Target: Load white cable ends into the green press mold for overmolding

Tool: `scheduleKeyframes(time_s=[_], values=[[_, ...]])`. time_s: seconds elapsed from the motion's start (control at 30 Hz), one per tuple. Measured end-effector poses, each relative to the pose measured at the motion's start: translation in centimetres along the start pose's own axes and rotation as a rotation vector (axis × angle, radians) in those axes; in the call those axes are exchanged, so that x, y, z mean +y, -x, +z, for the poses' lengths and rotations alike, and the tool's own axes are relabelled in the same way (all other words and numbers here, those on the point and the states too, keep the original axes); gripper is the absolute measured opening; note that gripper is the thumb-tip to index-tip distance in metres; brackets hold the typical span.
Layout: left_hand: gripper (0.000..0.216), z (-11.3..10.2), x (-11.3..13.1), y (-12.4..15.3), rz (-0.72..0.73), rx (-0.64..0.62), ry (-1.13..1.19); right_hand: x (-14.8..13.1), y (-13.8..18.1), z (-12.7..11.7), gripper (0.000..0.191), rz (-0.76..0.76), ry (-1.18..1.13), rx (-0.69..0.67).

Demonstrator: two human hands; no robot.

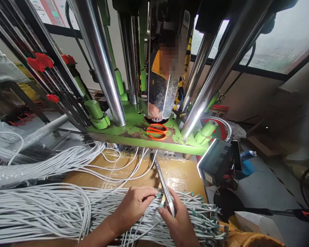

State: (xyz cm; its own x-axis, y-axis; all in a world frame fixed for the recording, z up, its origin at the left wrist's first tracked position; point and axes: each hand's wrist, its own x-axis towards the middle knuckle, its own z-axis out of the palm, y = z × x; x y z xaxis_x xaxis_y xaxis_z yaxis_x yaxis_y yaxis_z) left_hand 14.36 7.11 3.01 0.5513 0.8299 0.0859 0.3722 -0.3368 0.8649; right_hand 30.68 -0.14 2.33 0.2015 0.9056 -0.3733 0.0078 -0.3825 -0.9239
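My left hand (134, 206) pinches the end of a white cable (157, 195) with a small green tip, fingers closed on it. My right hand (179, 223) grips a long metal tool (162, 181), like tweezers or a narrow fixture, that points up and away toward the machine. Both hands meet over a thick bundle of white cables (54, 209) lying across the yellow work surface (180, 173). Many cable ends with green tips (206, 216) fan out to the right of my hands.
A green press machine base (134, 128) with chrome columns (103, 68) stands just behind the work surface. Orange scissors (157, 132) lie on it. A black control box (217, 161) sits at the right. More white cables (41, 164) pile up at the left.
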Motion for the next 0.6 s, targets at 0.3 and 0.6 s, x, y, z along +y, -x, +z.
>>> scheduleKeyframes(time_s=[0.3,0.6], values=[[0.025,0.7,-0.6,0.3,0.301,0.097,-0.139,0.7,-0.4,-0.8,0.074,0.017,0.054,-0.073],[0.025,0.8,-0.9,0.5,0.346,0.101,-0.185,0.2,-0.4,-1.2,0.076,0.016,0.109,-0.091]])
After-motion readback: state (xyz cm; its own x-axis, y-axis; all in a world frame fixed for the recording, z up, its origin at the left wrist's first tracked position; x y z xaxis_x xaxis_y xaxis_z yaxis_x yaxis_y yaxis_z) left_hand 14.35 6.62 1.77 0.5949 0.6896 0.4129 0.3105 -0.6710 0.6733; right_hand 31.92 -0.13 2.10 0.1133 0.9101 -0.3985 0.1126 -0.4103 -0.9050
